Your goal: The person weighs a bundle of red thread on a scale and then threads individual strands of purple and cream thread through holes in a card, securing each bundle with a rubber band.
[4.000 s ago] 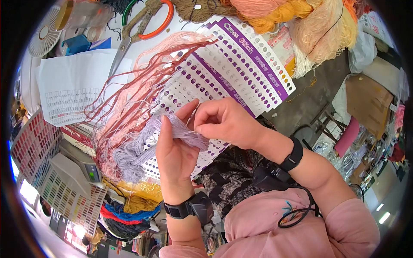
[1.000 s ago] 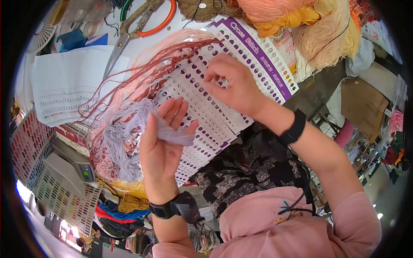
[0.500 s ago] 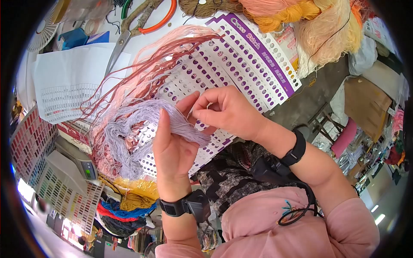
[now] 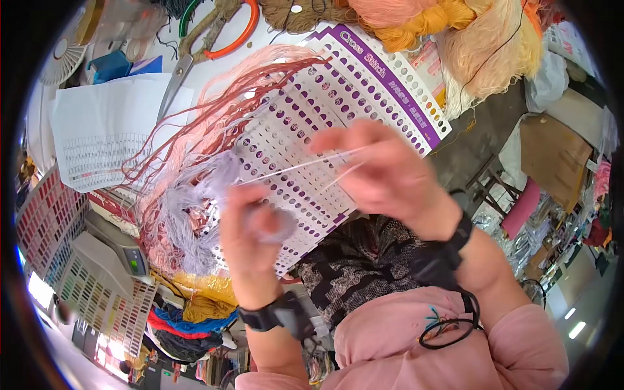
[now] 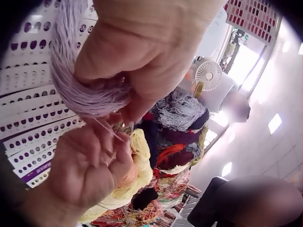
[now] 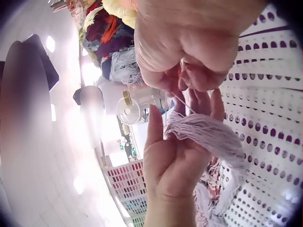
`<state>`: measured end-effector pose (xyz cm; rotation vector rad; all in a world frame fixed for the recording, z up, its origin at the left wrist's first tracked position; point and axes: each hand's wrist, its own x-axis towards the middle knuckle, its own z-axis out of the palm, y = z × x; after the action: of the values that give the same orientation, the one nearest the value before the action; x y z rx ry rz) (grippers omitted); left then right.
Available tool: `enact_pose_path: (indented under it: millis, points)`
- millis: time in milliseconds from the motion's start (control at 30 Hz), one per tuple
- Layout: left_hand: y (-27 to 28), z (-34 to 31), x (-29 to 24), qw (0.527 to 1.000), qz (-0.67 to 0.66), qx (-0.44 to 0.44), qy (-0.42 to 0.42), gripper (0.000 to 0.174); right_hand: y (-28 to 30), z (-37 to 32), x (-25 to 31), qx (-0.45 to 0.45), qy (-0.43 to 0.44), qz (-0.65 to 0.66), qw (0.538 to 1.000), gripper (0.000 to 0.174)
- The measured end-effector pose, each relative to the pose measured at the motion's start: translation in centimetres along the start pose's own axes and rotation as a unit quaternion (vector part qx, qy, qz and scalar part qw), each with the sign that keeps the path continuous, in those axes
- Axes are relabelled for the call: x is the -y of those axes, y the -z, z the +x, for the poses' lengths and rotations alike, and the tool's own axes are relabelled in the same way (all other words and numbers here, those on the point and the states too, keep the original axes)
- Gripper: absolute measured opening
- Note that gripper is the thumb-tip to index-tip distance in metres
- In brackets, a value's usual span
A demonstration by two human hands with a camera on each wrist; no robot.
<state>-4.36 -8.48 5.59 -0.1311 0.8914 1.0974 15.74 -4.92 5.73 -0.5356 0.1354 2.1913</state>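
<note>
A skein of lavender thread point(image 5: 68, 71) hangs over the left hand point(image 4: 250, 237), whose fingers curl round it in the left wrist view. The rest of the skein trails leftward over pink strands in the head view. The right hand point(image 4: 393, 175) pinches a thin thread strand point(image 4: 292, 169) drawn out of the skein, stretched taut between the hands. Both hands are blurred in the head view. Beneath them lie white cards printed with rows of purple ovals point(image 4: 348, 94). In the right wrist view, the skein point(image 6: 208, 135) crosses the left palm, just below the right fingertips.
Dusky pink and pale pink threads point(image 4: 208, 120) spread over the cards' left part. Large scissors point(image 4: 175, 84) and a printed sheet point(image 4: 97, 123) lie at the upper left. Peach, orange and cream yarn point(image 4: 481, 52) fills the back right. A digital scale point(image 4: 117, 240) stands at the left.
Half a second ago the hands were close together. The right hand has pulled away to the right with a strand, and the left fingers have curled in over the skein.
</note>
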Motion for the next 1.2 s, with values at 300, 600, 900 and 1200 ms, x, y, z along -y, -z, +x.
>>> enact_pose_path:
  millis: [300,600,900,1200]
  points:
    - [16.4,-5.7,-12.9,0.919,-0.248,-0.242,-0.187,0.021,1.7,-14.3,23.4,-0.075,0.475,-0.345,0.806,0.017]
    - [-5.3,9.7,3.9,0.932,0.347,-0.104,-0.017,0.021,6.3,7.1,4.3,-0.128,0.386,-0.745,0.529,0.006]
    - [-5.1,10.9,4.1,0.836,0.534,-0.102,-0.076,0.011,6.9,7.6,3.9,-0.093,0.407,-0.796,0.439,0.022]
    - [-4.1,12.6,4.6,0.863,0.484,-0.088,-0.116,0.015,7.6,7.1,3.2,-0.032,0.374,-0.801,0.465,0.029]
